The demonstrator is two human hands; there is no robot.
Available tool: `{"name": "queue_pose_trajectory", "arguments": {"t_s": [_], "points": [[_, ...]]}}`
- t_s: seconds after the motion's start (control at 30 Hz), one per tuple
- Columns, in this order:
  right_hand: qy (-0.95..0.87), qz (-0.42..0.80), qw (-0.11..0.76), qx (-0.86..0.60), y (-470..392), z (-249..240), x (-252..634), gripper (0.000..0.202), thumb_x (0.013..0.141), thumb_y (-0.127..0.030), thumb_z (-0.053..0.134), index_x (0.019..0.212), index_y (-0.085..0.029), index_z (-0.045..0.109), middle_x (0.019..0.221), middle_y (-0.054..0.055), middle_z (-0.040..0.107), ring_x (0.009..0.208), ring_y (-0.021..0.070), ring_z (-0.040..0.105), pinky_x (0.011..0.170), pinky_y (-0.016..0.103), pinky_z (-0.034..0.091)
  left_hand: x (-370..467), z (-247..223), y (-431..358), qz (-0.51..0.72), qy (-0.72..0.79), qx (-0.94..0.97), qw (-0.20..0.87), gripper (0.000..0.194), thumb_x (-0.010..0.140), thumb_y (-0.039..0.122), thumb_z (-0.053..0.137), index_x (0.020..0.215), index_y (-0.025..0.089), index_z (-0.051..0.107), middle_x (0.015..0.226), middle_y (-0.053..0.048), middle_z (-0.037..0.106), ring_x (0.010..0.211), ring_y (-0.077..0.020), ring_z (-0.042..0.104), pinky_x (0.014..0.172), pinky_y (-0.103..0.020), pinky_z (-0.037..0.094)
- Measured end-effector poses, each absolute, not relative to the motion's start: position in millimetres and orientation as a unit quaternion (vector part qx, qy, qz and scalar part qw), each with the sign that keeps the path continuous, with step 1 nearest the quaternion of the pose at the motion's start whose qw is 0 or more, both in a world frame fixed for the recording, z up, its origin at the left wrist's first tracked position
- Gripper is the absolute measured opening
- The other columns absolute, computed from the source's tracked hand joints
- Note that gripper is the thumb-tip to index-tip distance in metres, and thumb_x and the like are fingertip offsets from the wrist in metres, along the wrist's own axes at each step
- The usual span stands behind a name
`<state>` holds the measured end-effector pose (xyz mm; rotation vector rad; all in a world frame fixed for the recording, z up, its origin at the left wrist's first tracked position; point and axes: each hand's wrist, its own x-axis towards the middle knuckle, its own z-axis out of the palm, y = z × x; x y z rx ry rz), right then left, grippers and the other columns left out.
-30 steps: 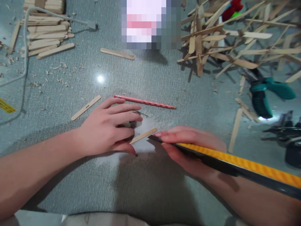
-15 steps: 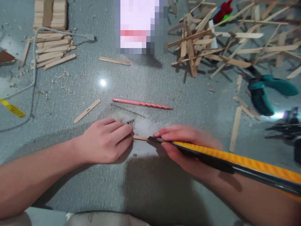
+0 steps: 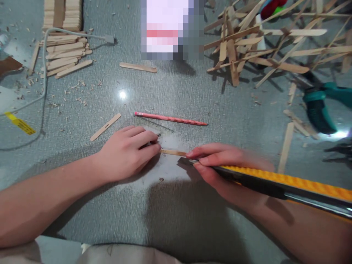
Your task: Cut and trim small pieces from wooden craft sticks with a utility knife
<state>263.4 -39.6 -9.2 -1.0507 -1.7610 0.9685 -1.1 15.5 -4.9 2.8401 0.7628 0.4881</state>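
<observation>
My left hand [image 3: 130,152] presses the left end of a thin wooden stick [image 3: 173,152] against the work surface, its fingers curled together. Beneath that hand lies a clear ruler [image 3: 158,127], partly covered. My right hand [image 3: 220,161] is closed on a yellow and black utility knife [image 3: 255,183]. The dark blade points left, just below the stick's right end, and the fingertips of my right hand are at that end. Above both hands rests a pink pencil [image 3: 171,118].
A marked stick [image 3: 105,127] lies left of the pencil, another stick [image 3: 138,67] farther back. Stacked sticks [image 3: 66,55] and a cable [image 3: 44,73] are at back left. A tangled stick structure [image 3: 233,40] fills the back right, near teal-handled pliers [image 3: 319,113].
The blade has come off the stick and now sits just below it. More of the stick shows between my hands. The whole view has shifted slightly.
</observation>
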Motion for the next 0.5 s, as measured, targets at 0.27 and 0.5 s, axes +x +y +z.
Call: {"name": "queue_pose_trajectory", "arguments": {"t_s": [0.27, 0.5], "points": [[-0.717, 0.382, 0.399, -0.425, -37.8, -11.2, 265.6, 0.02, 0.089, -0.012, 0.072, 0.1, -0.028, 0.068, 0.103, 0.0, 0.079, 0.09, 0.016, 0.077, 0.079, 0.031, 0.065, -1.8, -5.6, 16.2, 0.172, 0.251, 0.948, 0.088, 0.015, 0.099, 0.02, 0.058, 0.099, 0.018, 0.072, 0.089, -0.004, 0.071, 0.076, -0.0161, 0.061, 0.068, -0.032, 0.048], [-0.734, 0.372, 0.381, -0.423, -31.7, -10.0, 263.6, 0.016, 0.089, -0.02, 0.075, 0.099, -0.03, 0.067, 0.102, 0.0, 0.079, 0.086, 0.016, 0.077, 0.078, 0.03, 0.065, 0.5, -6.2, 15.6, 0.17, 0.25, 0.948, 0.101, 0.016, 0.099, 0.021, 0.058, 0.097, 0.017, 0.073, 0.091, -0.004, 0.072, 0.077, -0.0165, 0.061, 0.071, -0.032, 0.048]]}}
